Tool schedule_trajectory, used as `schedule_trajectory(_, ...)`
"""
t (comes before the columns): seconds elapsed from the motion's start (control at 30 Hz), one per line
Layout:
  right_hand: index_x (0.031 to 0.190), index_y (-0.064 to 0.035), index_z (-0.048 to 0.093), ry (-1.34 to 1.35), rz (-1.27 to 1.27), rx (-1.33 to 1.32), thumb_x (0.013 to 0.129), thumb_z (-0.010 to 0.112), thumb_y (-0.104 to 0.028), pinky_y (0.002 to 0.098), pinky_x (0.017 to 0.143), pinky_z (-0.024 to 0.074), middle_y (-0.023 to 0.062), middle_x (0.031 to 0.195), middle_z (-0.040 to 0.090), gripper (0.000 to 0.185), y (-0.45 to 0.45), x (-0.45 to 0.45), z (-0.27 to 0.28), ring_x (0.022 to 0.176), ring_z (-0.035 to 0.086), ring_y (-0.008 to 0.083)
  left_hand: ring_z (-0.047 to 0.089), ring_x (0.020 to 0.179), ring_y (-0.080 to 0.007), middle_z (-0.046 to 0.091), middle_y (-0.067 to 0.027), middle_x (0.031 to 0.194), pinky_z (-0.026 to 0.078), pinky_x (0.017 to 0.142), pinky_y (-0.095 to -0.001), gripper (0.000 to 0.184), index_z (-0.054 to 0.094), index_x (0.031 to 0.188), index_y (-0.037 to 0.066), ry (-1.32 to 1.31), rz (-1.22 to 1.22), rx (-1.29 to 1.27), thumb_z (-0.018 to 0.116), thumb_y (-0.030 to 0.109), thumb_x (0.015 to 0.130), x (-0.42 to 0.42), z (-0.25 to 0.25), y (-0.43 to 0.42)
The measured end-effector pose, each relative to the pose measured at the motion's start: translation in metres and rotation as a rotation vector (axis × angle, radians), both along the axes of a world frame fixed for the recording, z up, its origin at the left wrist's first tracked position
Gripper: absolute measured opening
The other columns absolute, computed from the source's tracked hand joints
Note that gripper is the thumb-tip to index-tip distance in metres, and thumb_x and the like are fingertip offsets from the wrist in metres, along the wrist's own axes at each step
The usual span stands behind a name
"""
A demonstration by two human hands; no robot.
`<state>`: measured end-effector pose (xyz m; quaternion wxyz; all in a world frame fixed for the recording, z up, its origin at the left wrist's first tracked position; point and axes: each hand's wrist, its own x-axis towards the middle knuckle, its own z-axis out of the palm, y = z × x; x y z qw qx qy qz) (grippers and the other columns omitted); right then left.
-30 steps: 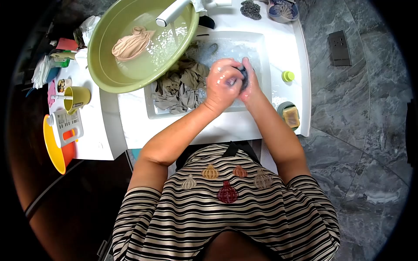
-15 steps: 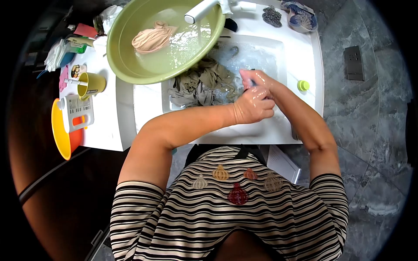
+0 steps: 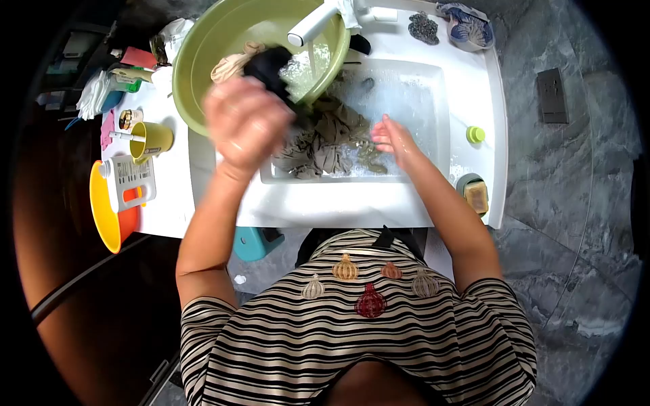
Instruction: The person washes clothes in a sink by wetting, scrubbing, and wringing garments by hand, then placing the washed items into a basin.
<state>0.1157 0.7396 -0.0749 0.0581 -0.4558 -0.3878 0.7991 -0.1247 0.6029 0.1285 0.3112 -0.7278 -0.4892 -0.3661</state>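
Note:
My left hand (image 3: 247, 125), smeared by motion, is raised over the near rim of the green basin (image 3: 193, 111). Just beyond its fingers is a black cloth (image 3: 269, 68); whether the hand grips it cannot be made out. Inside the basin, a beige cloth (image 3: 233, 64) lies partly behind the black one. My right hand (image 3: 396, 142) is over the sink (image 3: 443, 95), fingers stretched out, holding nothing. Beside it, a heap of grey-green wet cloth (image 3: 325, 142) sits in sudsy water. A stream from the white faucet (image 3: 313, 26) runs into the basin.
At left stand a yellow cup (image 3: 154, 139), a white jug (image 3: 128, 179) and an orange-yellow bowl (image 3: 105, 213). A green cap (image 3: 476, 134) and a soap bar (image 3: 477, 197) are on the right ledge. A steel scourer (image 3: 423, 27) lies at the back; a teal stool (image 3: 250, 243) stands below.
My hands, together over the sink before, have parted. The left has swung up and left to the basin, where the black cloth now shows. The right has opened.

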Motion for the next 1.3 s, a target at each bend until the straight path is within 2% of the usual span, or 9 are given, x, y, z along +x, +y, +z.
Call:
schedule_trajectory(0.13, 0.113, -0.0034, 0.055, -0.372, 0.201, 0.713, 0.087, 0.057, -0.032, 0.0354, 0.089, 0.0445, 0.0116, 0.114, 0.058, 0.039, 0.012, 0.001, -0.059, 0.108, 0.054, 0.0244, 0.048, 0.114, -0.0265, 0.055, -0.0057, 0.115, 0.034, 0.096, -0.0447, 0.039, 0.065, 0.103, 0.020, 0.033, 0.490, -0.147, 0.077, 0.030, 0.067, -0.030, 0.015, 0.001)
schedule_trajectory(0.33, 0.124, -0.0069, 0.050, -0.516, 0.094, 1.178, 0.078, 0.067, -0.031, 0.0411, 0.096, 0.0407, 0.0176, 0.123, 0.052, 0.054, 0.012, -0.027, -0.069, 0.111, 0.051, 0.0346, 0.051, 0.113, -0.0273, 0.060, -0.0050, 0.110, 0.033, 0.098, -0.0449, 0.026, 0.068, 0.093, 0.017, -0.159, 0.260, -0.302, 0.073, 0.017, 0.068, 0.002, -0.053, -0.024)
schedule_trajectory(0.47, 0.128, -0.0068, 0.046, -0.520, 0.033, 1.179, 0.077, 0.068, -0.033, 0.0410, 0.098, 0.0388, 0.0177, 0.131, 0.047, 0.061, 0.039, -0.066, -0.074, 0.117, 0.047, 0.0365, 0.060, 0.089, -0.0254, 0.064, -0.0062, 0.091, 0.047, 0.078, -0.0374, 0.021, 0.064, 0.082, 0.010, -0.351, 0.068, -0.340, 0.067, 0.000, 0.065, 0.048, -0.091, -0.042)
schedule_trajectory(0.57, 0.129, -0.0044, 0.045, -0.400, 0.071, 0.999, 0.076, 0.069, -0.036, 0.0401, 0.097, 0.0400, 0.0200, 0.129, 0.049, 0.066, 0.049, -0.082, -0.084, 0.116, 0.049, 0.0366, 0.060, 0.084, -0.0213, 0.063, -0.0026, 0.084, 0.046, 0.077, -0.0343, 0.011, 0.065, 0.079, 0.009, -0.391, 0.065, -0.618, 0.066, 0.004, 0.069, 0.073, -0.113, -0.051)
schedule_trajectory(0.63, 0.126, -0.0025, 0.048, -0.402, 0.432, 0.859, 0.076, 0.068, -0.036, 0.0385, 0.093, 0.0430, 0.0226, 0.119, 0.057, 0.063, 0.054, -0.081, -0.074, 0.110, 0.055, 0.0349, 0.059, 0.083, -0.0224, 0.063, -0.0034, 0.083, 0.046, 0.076, -0.0346, 0.010, 0.065, 0.080, 0.009, -0.426, 0.048, -0.704, 0.066, 0.005, 0.070, 0.076, -0.129, -0.052)
schedule_trajectory(0.77, 0.119, -0.0017, 0.054, -0.413, 0.378, 0.877, 0.076, 0.064, -0.031, 0.0378, 0.089, 0.0453, 0.0243, 0.106, 0.062, 0.053, 0.028, -0.058, -0.061, 0.102, 0.060, 0.0345, 0.058, 0.080, -0.0246, 0.062, -0.0051, 0.081, 0.047, 0.075, -0.0351, 0.009, 0.065, 0.080, 0.008, -0.525, 0.057, -0.857, 0.066, 0.005, 0.071, 0.071, -0.161, -0.047)
schedule_trajectory(1.07, 0.096, -0.0026, 0.055, 0.151, -0.246, 0.353, 0.073, 0.056, -0.013, 0.0224, 0.062, 0.0374, 0.0006, 0.075, 0.049, 0.025, 0.007, 0.044, 0.040, 0.067, 0.044, 0.0086, 0.044, 0.117, -0.0382, 0.044, -0.0213, 0.131, 0.036, 0.101, -0.0410, 0.064, 0.047, 0.130, 0.002, -0.606, 0.361, -0.912, 0.071, 0.021, 0.074, 0.067, -0.194, -0.023)
schedule_trajectory(1.23, 0.089, -0.0036, 0.047, 0.498, -0.262, 0.237, 0.072, 0.049, -0.010, 0.0278, 0.076, 0.0433, 0.0068, 0.086, 0.054, 0.018, 0.018, 0.067, 0.115, 0.082, 0.051, 0.0156, 0.046, 0.116, -0.0375, 0.051, -0.0207, 0.125, 0.027, 0.106, -0.0469, 0.068, 0.050, 0.128, 0.005, -0.458, 0.238, -0.873, 0.068, 0.043, 0.074, 0.070, -0.199, -0.001)
schedule_trajectory(1.3, 0.087, -0.0032, 0.045, 0.519, -0.303, 0.240, 0.071, 0.047, -0.008, 0.0304, 0.077, 0.0444, 0.0085, 0.086, 0.054, 0.017, 0.021, 0.065, 0.131, 0.081, 0.052, 0.0182, 0.051, 0.111, -0.0355, 0.059, -0.0191, 0.113, 0.028, 0.106, -0.0473, 0.065, 0.053, 0.123, 0.006, -0.472, 0.094, -1.259, 0.066, 0.048, 0.075, 0.077, -0.194, 0.009)
